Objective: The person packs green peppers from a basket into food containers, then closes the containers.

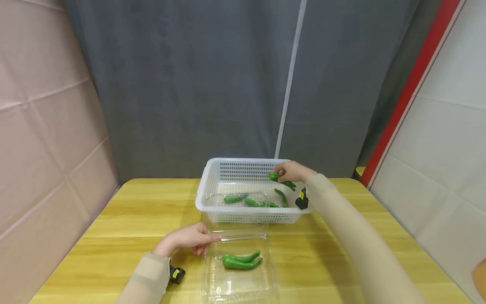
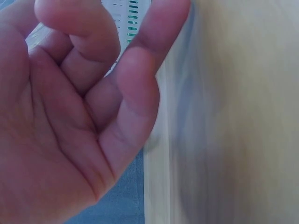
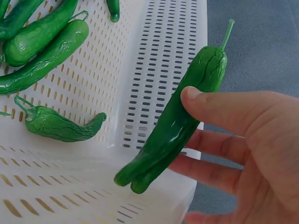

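Note:
In the head view, my right hand (image 1: 294, 171) is over the right side of a white basket (image 1: 201, 190). It grips a long green pepper (image 3: 180, 116) between thumb and fingers; the pepper's lower end shows two tips in the right wrist view. My left hand (image 1: 191, 237) touches the fold of an unfolded clear plastic clamshell box (image 1: 243, 285) with a straight finger; the others bend loosely in the left wrist view. Two green peppers (image 1: 243, 264) lie side by side in the box's near half. The box's clear lid (image 1: 235, 217) stands in front of the basket.
Several more green peppers (image 3: 51, 51) lie on the basket's slotted floor, a small curved pepper (image 3: 65, 123) among them. Box and basket stand on a wooden table (image 1: 152, 211). A dark grey curtain (image 1: 190, 84) hangs behind, with pale side walls left and right.

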Available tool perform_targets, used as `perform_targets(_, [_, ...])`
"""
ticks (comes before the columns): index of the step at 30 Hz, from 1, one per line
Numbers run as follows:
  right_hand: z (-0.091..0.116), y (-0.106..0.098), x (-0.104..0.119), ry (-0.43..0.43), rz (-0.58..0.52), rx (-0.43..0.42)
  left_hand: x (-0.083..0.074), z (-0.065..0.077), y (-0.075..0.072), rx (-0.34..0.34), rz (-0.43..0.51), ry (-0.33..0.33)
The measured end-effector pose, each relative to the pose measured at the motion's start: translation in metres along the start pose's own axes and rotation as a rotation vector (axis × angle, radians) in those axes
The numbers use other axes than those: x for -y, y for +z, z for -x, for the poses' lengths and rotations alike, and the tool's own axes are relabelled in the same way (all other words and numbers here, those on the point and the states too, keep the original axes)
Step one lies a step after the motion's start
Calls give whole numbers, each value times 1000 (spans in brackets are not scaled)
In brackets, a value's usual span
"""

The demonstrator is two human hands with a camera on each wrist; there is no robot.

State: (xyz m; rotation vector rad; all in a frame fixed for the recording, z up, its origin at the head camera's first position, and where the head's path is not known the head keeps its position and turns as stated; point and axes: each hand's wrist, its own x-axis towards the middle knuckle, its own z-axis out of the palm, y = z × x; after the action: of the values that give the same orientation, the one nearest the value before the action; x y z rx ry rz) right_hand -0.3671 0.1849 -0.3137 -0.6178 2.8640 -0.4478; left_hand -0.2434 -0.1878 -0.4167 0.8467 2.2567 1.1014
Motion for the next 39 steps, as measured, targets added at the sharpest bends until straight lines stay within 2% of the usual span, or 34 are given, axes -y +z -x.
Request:
perform_targets(7, [-2,2,-4,2,2,-18,-2,0,-1,5,2,3])
perform_targets(16, [-4,3,-12,64,6,-47,0,2,1,3,-2,-3])
perform_targets(23, [-6,3,-15,67,19,-54,0,3,3,0,11,5])
perform_targets(39, [-9,4,-29,124,2,-74,2,-2,5,-4,-1,17])
